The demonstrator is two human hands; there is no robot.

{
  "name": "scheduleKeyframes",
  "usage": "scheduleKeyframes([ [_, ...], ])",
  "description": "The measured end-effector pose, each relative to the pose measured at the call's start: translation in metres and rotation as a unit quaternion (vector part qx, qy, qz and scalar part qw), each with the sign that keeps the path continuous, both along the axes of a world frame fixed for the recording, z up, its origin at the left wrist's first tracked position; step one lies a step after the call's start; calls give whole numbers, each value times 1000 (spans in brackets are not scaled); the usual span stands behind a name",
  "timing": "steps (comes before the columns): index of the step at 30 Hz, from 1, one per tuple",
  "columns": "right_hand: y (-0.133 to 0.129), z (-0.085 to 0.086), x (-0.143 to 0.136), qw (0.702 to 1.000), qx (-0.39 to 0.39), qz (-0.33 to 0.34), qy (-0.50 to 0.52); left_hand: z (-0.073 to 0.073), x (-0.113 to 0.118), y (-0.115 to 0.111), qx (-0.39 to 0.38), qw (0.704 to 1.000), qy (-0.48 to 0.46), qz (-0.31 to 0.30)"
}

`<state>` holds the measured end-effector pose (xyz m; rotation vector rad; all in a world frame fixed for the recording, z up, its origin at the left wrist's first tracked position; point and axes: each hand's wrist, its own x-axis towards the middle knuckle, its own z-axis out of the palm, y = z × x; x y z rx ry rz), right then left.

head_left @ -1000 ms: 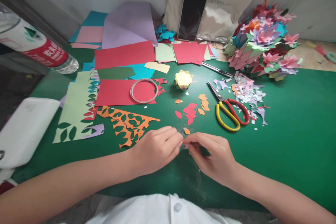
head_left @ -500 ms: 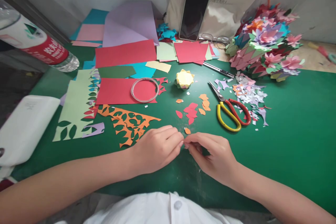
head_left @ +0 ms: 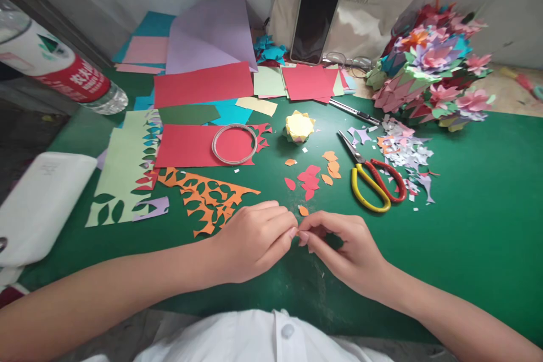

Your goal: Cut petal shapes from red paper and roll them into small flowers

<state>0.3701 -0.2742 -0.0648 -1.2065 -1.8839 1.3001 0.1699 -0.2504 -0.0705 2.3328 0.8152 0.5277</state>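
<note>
Left hand [head_left: 254, 244] and right hand [head_left: 350, 243] meet at the near middle, thumbs and forefingers drawn together, pinching what looks like a small orange piece [head_left: 297, 232], mostly hidden by the fingertips. The step in hand seems to be shaping or joining that piece; a next move with something so slight would call for a light, steady pinch.

Under it all is the green tabletop [head_left: 466, 181]. Of the containers, the pale bag [head_left: 360, 22] stands at the far side, its contents out of sight, behind an upright phone [head_left: 320, 5]. A clear bottle [head_left: 76, 76] with a red and white label leans at far left; I can't tell how full it is. Bright paper flowers [head_left: 436, 59] crowd together at far right, and whether a vase holds them is unclear.

Coloured sheets spread over the left and far middle, among them a purple sheet [head_left: 212, 34] and a pale green sheet [head_left: 123, 153] with leaf-shaped holes. Scissors [head_left: 358, 158] lie right of the middle, slightly open. A clear ring [head_left: 214, 153] rests on a red sheet [head_left: 182, 147]. Between them sits a little yellow-topped paper form [head_left: 300, 126]. Smallest are the red petals [head_left: 310, 179], the orange petals [head_left: 333, 167] and the pale scraps [head_left: 405, 150] on the right.
</note>
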Motion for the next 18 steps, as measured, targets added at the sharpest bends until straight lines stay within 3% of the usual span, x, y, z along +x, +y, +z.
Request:
scheduleKeyframes([
  [5,2,3,0,997,-73,-4,21,0,0,0,-13,1000,-8,0],
  [11,2,3,-1,995,-95,-9,17,0,-1,1,-54,998,-26,25],
  [15,2,5,-1,995,-98,-11,20,4,-1,4,-178,981,-48,63],
  [18,1,7,-1,994,-101,-27,41,6,-1,7,-297,946,-72,103],
])
